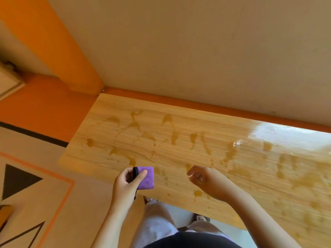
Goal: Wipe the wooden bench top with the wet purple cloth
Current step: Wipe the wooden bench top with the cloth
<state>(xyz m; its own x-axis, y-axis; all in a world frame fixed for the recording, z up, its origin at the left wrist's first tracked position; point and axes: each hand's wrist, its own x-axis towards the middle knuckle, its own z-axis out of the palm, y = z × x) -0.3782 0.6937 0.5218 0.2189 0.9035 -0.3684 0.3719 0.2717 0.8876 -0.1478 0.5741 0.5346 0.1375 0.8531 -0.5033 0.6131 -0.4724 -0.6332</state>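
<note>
Orange trim (197, 104) and a plain beige wall (179, 42) run behind the wooden bench top (215, 126), and we are right over it. The left hand (128, 183) grips the purple cloth (146, 179), thumb on top and fingers curled beneath, at the front edge near the bench's left end. It looks lifted off the wood, though I cannot tell for sure. The right hand (206, 179) holds nothing. Its fingers are loosely curled and it hovers over the front edge just beside the cloth.

The cloth is folded into a small, thick square pad, nubbly in texture, with a black band (135, 171) along one side. The bench is pale with a straight grain, smooth and glossy, and a white glare (279, 133) shines toward its right end. Brown stains (133, 122) lie in splashes, drips and streaks from the back left corner across to the right.

Here's the worry. A pad that small probably loads up fast, so long strokes may smear the brown over clean grain instead of lifting it. Sweeping toward the front edge could push liquid off onto the person's legs or the floor (53, 203). A wet cloth on slick wood can also slide out of that grip. And the free hand sits close to the droplets, so it could land in them.
</note>
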